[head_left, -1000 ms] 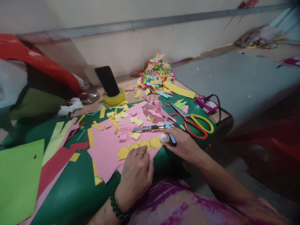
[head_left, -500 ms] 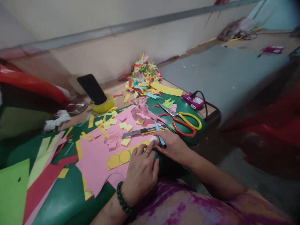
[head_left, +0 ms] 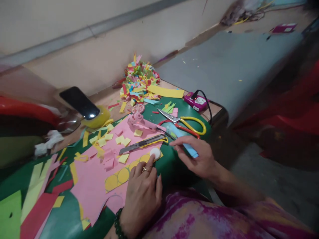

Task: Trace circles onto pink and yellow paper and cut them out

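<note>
My left hand [head_left: 144, 191] rests palm down, its index fingertip pressing a small white disc [head_left: 156, 152] onto the end of a yellow paper strip [head_left: 123, 175]. Several circles are drawn along that strip, which lies on pink paper [head_left: 93, 186]. To the right, my right hand [head_left: 199, 156] is closed on a light-blue pen [head_left: 186, 142], blurred by motion and raised off the strip. Beyond the strip lies a box cutter [head_left: 142, 144] with its blade out. Scissors [head_left: 191, 122] with yellow and red handles lie just past the pen.
A pink glue gun [head_left: 139, 122] lies among yellow paper bits. Behind it is a heap of coloured paper cuttings [head_left: 141, 78]. A phone [head_left: 79, 103] leans on a yellow tape roll [head_left: 98, 116]. A purple socket box [head_left: 195, 101] with a plugged cable stands on the right.
My right hand with the pen has moved away from the white disc to the right. The left fingertip stays on the disc. The camera view has shifted a little.
</note>
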